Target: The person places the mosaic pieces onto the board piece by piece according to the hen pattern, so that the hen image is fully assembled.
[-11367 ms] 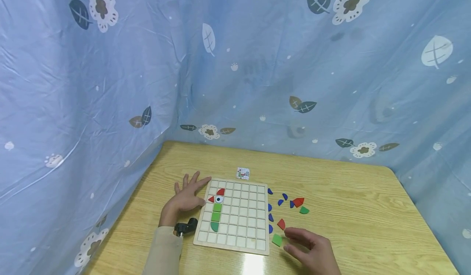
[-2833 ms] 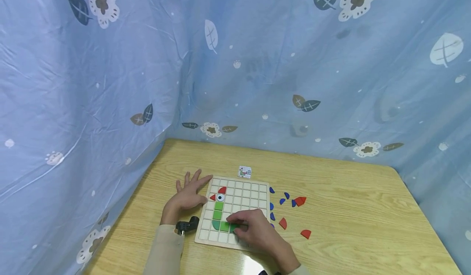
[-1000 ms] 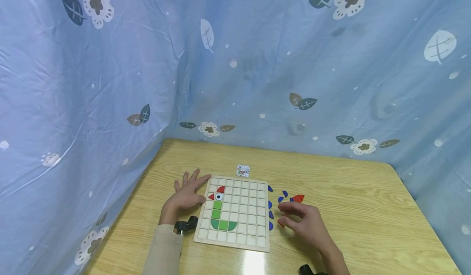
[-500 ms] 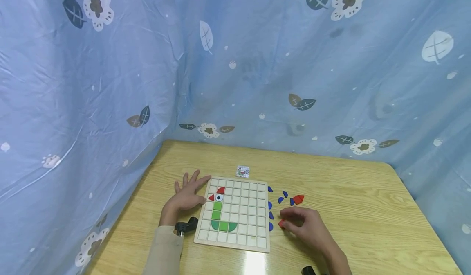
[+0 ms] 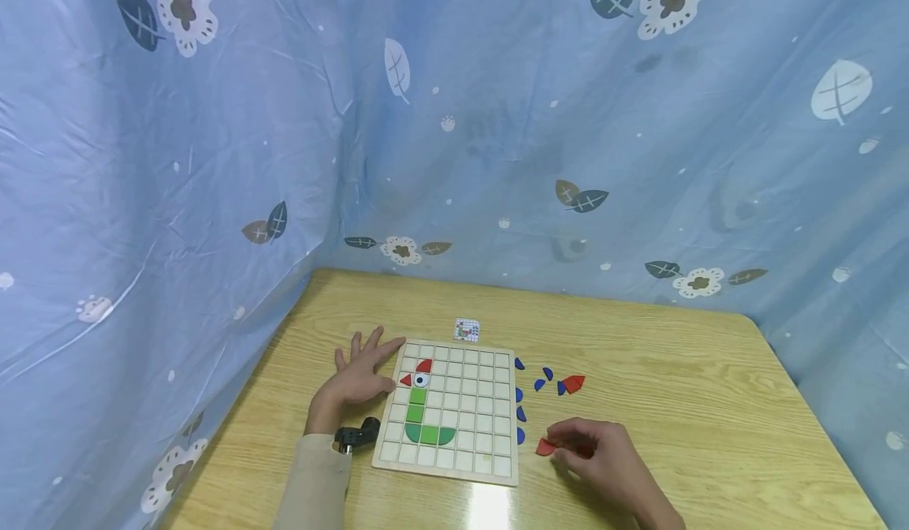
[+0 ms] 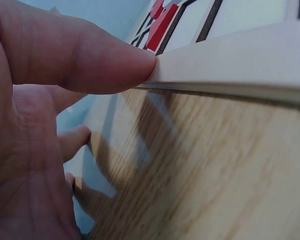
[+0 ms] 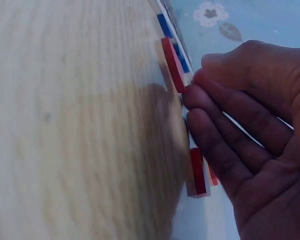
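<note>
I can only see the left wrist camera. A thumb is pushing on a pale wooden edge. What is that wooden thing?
Observer: It's a square grid board. Green and red pieces make a bird shape on its left side.
Operator: What's the other hand doing?
Observer: The right hand pinches a red piece on the table, just right of the board.

The gridded board point(image 5: 447, 413) is being carried by the worktop point(image 5: 675, 372). The left hand point(image 5: 355, 380) is being rested against its left edge. A small card point(image 5: 466, 330) is lying behind it. Loose pieces point(image 5: 547, 380) are lying right of it, with the right hand point(image 5: 604, 459) before them.
</note>
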Available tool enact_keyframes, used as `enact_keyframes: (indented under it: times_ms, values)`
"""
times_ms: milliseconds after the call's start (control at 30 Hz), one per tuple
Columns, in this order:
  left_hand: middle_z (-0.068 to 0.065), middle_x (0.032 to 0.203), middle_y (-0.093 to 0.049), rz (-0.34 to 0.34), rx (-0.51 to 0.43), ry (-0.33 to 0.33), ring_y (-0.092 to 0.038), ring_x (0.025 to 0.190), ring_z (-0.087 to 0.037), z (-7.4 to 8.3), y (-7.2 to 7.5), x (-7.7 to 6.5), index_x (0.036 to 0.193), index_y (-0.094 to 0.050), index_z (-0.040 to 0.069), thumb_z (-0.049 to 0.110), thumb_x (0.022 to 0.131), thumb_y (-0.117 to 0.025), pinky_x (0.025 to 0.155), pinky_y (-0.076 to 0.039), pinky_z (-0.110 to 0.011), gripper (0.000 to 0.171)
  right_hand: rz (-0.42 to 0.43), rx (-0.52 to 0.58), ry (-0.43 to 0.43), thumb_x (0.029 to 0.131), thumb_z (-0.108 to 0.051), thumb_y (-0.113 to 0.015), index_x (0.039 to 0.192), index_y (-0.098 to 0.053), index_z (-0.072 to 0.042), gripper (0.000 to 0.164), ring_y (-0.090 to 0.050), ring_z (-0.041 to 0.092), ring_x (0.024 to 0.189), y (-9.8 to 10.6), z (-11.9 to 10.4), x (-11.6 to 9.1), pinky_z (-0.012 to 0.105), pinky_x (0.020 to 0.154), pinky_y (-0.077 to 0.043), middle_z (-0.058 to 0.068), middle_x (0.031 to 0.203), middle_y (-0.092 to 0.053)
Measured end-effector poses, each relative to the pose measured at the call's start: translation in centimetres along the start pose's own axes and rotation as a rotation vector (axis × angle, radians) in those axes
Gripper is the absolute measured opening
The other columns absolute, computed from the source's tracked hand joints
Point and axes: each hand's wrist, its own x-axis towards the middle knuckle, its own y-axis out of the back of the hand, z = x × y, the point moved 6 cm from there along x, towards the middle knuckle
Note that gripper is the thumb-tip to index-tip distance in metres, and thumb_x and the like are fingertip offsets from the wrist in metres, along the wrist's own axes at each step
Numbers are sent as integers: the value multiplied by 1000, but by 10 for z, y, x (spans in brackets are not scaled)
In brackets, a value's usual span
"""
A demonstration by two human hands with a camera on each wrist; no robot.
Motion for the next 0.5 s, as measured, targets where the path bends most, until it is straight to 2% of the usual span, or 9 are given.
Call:
enact_keyframes:
  times_ms: [167, 333, 500]
  values:
    - [-24, 183, -7, 4, -3, 2, 16, 165, -58, -1, 0, 0, 167, -48, 19, 9, 82, -75, 120, 21, -83, 90, 5, -23, 43, 89, -9, -88, 116, -84, -17, 29, -74, 1, 94, -6, -5, 5, 23, 77, -62, -4, 112, -85]
    - [-25, 183, -8, 8, -2, -2, 16, 165, -58, -1, 0, 0, 167, -48, 19, 9, 83, -75, 120, 21, -83, 89, -41, -33, 115, 89, -9, -89, 118, -83, -18, 31, -77, 4, 100, -16, -7, 9, 25, 88, -64, -5, 116, -84]
    - [-25, 183, -8, 8, -7, -5, 16, 165, -58, 1, 1, 0, 167, -48, 18, 8, 83, -74, 120, 21, -83, 88, -33, -82, 166, 90, -10, -89, 116, -84, -20, 29, -78, 5, 98, -14, -10, 7, 25, 86, -64, -7, 114, -84]
